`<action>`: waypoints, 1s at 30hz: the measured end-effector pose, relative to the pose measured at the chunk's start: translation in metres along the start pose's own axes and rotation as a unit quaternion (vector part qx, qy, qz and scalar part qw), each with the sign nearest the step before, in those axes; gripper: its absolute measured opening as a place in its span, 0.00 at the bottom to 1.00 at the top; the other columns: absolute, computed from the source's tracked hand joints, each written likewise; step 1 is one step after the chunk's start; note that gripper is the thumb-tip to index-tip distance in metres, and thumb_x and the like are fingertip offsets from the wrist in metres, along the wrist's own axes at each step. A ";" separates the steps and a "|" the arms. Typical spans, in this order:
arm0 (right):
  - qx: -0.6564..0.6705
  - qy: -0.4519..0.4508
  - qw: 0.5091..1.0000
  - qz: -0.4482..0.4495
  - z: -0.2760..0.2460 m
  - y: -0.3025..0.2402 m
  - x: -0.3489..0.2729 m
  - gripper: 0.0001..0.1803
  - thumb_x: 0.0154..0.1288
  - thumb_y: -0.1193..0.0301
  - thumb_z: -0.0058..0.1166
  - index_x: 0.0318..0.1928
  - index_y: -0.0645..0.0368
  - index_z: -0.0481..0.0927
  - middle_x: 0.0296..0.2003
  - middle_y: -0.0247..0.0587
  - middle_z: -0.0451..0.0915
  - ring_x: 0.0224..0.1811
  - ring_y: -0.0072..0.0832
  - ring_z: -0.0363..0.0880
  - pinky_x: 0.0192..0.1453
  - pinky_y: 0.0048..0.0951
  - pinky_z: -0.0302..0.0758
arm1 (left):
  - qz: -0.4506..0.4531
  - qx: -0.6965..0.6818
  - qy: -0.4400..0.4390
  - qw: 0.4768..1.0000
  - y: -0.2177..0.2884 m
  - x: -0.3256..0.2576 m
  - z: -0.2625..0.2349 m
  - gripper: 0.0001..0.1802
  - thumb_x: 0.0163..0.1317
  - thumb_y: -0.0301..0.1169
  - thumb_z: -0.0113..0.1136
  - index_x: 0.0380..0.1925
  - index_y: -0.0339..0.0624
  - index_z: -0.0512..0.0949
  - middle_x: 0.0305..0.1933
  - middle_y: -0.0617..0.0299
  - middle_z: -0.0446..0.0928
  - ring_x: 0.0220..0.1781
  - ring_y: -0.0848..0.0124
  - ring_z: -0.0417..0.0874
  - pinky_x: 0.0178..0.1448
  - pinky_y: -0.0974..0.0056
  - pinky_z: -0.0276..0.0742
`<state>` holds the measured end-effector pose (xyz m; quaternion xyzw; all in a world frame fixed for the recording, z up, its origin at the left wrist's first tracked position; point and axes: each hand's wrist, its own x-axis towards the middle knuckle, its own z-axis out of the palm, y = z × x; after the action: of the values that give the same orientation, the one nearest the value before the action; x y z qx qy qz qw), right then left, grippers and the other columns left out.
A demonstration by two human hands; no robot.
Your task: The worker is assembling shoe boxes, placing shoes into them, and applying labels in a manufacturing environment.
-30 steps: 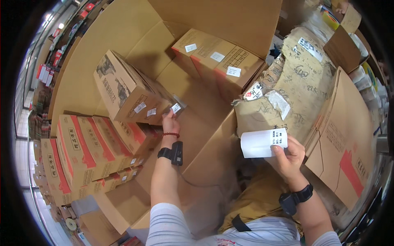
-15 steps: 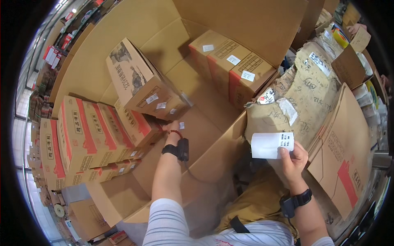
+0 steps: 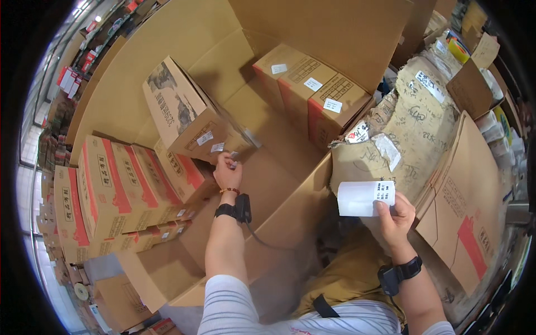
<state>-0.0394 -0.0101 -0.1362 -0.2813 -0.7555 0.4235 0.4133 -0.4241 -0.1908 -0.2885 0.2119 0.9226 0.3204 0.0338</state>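
My left hand [image 3: 228, 173] reaches up to the lower edge of a tilted cardboard carton [image 3: 184, 111], its fingers bent and closed. A small white label [image 3: 234, 165] shows at those fingertips, partly hidden. White labels [image 3: 204, 138] are stuck in a row along the carton's near side, one just above my fingers. This carton leans on top of red-banded cartons at the left. In my right hand [image 3: 397, 219] is a roll of white labels [image 3: 365, 199], pinched between thumb and fingers, with dark print on its right end.
A big open cardboard bin [image 3: 301, 192] surrounds the cartons, its near wall in front of me. Labelled cartons [image 3: 318, 89] stand at its far right. Red-banded cartons [image 3: 106, 178] are stacked left. Worn, scribbled cardboard [image 3: 413, 125] and a flattened carton [image 3: 463, 206] lie right.
My left hand has moved slightly up and left to the carton's lower edge, with the small label now at its fingers. My right hand still holds the label roll, almost unmoved.
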 end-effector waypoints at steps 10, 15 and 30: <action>-0.019 -0.017 1.000 0.015 -0.004 0.002 0.000 0.06 0.52 0.74 0.62 0.29 0.65 0.81 0.24 0.42 0.78 0.26 0.30 0.74 0.32 0.26 0.69 | 0.009 -0.097 0.048 0.994 0.010 0.003 0.002 0.31 0.49 0.24 0.63 0.55 0.49 0.66 0.26 0.68 0.72 0.29 0.76 0.74 0.36 0.70 0.71; -0.017 -0.015 1.000 0.004 0.001 0.000 -0.001 0.06 0.52 0.74 0.62 0.29 0.65 0.80 0.25 0.43 0.78 0.27 0.31 0.75 0.33 0.27 0.70 | 0.024 -0.093 -0.151 0.984 -0.053 0.013 0.031 0.20 0.46 0.29 0.67 0.42 0.41 0.76 0.35 0.60 0.81 0.40 0.68 0.83 0.46 0.66 0.76; -0.036 -0.027 0.999 0.011 -0.003 0.003 -0.001 0.07 0.53 0.74 0.61 0.30 0.65 0.80 0.27 0.44 0.79 0.28 0.33 0.76 0.35 0.27 0.71 | -0.115 -0.066 -0.123 0.983 -0.039 0.024 0.029 0.08 0.46 0.22 0.66 0.29 0.47 0.84 0.28 0.61 0.82 0.34 0.73 0.82 0.42 0.67 0.77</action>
<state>-0.0362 -0.0081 -0.1384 -0.2928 -0.7779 0.4085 0.3772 -0.4547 -0.1917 -0.3329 0.1392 0.9064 0.3462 0.1982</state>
